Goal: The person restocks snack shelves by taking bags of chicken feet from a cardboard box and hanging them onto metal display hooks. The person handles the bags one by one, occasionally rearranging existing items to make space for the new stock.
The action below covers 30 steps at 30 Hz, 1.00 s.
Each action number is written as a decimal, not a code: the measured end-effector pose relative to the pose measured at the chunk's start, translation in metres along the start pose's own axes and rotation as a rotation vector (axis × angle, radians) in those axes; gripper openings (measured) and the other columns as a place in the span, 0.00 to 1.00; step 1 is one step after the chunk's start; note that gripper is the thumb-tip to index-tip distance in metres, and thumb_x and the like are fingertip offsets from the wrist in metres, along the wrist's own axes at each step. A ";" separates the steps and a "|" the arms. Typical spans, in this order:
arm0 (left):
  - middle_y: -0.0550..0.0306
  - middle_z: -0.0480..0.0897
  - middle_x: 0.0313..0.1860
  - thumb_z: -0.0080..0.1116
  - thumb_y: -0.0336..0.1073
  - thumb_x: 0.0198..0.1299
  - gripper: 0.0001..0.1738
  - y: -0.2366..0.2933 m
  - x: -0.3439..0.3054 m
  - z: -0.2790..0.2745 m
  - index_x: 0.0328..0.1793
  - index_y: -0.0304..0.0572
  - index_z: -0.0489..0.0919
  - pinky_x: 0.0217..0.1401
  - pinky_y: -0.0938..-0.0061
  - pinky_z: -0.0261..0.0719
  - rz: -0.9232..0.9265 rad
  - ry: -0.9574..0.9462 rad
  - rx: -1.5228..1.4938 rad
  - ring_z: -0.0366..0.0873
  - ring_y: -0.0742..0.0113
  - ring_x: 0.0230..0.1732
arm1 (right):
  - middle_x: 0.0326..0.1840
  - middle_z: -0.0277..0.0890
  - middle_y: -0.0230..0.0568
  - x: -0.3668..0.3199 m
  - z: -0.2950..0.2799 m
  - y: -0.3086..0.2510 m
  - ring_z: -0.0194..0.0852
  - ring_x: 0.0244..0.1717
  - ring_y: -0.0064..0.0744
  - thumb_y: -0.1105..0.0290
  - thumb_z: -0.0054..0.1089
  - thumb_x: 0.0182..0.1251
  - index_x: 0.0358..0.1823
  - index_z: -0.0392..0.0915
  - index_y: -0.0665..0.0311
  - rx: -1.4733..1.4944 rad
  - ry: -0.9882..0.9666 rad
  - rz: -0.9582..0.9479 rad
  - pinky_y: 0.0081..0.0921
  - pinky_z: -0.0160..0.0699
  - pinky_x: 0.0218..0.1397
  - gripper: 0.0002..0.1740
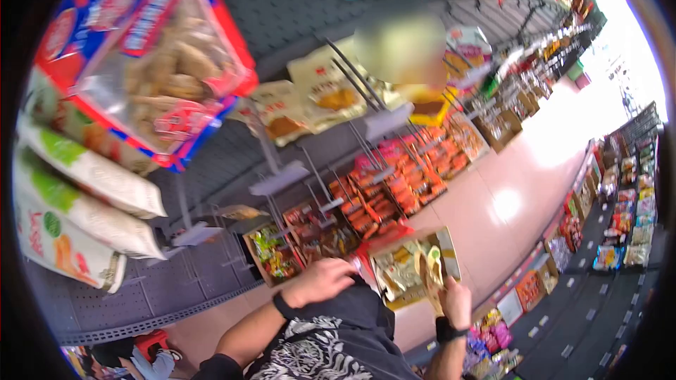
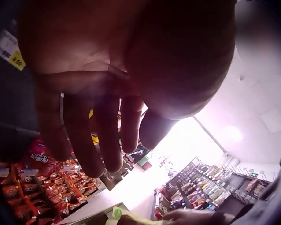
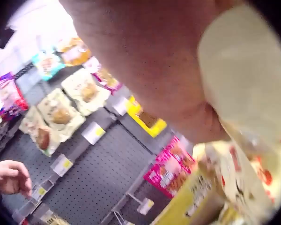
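My right hand [image 1: 456, 304] grips a cream-coloured snack packet [image 1: 431, 274] over the right side of an open cardboard box [image 1: 453, 239]. More pale and gold packets [image 1: 398, 267] lie inside that box. In the right wrist view the cream packet [image 3: 243, 70] looms large beside the hand [image 3: 154, 70], and the box's yellow side [image 3: 187, 201] shows below. My left hand [image 1: 322, 283] is held in front of my dark shirt, left of the box. Its fingers [image 2: 77, 131] hang relaxed in the left wrist view, with nothing held in them.
A grey pegboard shelf rack on the left carries cream pouches [image 1: 327, 91] on hooks and a large red-and-blue bag [image 1: 176, 63]. Boxes of orange-red packets [image 1: 394, 183] stand along its foot. Tiled floor [image 1: 507, 204] separates it from shelves [image 1: 563, 309] on the right.
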<state>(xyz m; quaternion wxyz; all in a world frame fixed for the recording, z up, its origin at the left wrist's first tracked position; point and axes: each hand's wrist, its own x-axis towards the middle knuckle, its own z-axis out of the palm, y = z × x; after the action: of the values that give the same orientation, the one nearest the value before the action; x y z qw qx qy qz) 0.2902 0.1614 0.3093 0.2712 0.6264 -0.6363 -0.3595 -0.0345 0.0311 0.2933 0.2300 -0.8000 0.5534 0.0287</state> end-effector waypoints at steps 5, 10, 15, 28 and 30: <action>0.47 0.61 0.72 0.67 0.54 0.47 0.46 0.081 0.033 -0.018 0.70 0.42 0.64 0.73 0.59 0.58 0.427 0.010 0.519 0.56 0.43 0.73 | 0.19 0.73 0.45 0.000 -0.085 -0.090 0.76 0.24 0.49 0.71 0.55 0.53 0.25 0.71 0.61 -0.050 -0.030 -0.568 0.40 0.75 0.27 0.04; 0.60 0.82 0.35 0.66 0.40 0.46 0.24 0.062 0.026 -0.040 0.52 0.49 0.78 0.42 0.65 0.74 0.385 0.016 0.162 0.81 0.60 0.38 | 0.24 0.75 0.37 -0.008 -0.115 -0.167 0.77 0.24 0.40 0.70 0.58 0.54 0.31 0.74 0.59 -0.169 0.047 -0.828 0.33 0.76 0.27 0.04; 0.55 0.84 0.46 0.63 0.41 0.58 0.20 0.023 -0.011 -0.047 0.55 0.45 0.78 0.51 0.69 0.78 -0.147 0.337 -0.282 0.82 0.64 0.47 | 0.66 0.65 0.54 0.042 -0.076 -0.157 0.71 0.61 0.44 0.75 0.69 0.44 0.68 0.60 0.65 0.780 0.214 -0.594 0.36 0.73 0.59 0.45; 0.57 0.84 0.44 0.62 0.37 0.62 0.16 0.031 -0.003 -0.088 0.51 0.34 0.78 0.48 0.75 0.77 -0.014 0.809 -0.858 0.79 0.73 0.44 | 0.41 0.81 0.48 0.052 0.000 -0.236 0.82 0.42 0.32 0.69 0.69 0.54 0.52 0.64 0.69 0.974 0.010 -0.482 0.28 0.78 0.46 0.28; 0.57 0.84 0.42 0.61 0.36 0.62 0.15 0.030 0.008 -0.100 0.50 0.34 0.78 0.47 0.76 0.78 -0.017 0.865 -0.926 0.79 0.74 0.43 | 0.41 0.81 0.48 0.053 -0.005 -0.241 0.82 0.42 0.33 0.69 0.70 0.53 0.52 0.65 0.69 0.981 0.022 -0.478 0.28 0.78 0.45 0.28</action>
<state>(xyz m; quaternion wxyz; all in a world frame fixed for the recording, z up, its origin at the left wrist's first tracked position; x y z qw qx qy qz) 0.3512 0.1400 0.3915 0.7437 0.5379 -0.2427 -0.3140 0.2015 0.0511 0.3632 0.5704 -0.7027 0.3069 -0.2942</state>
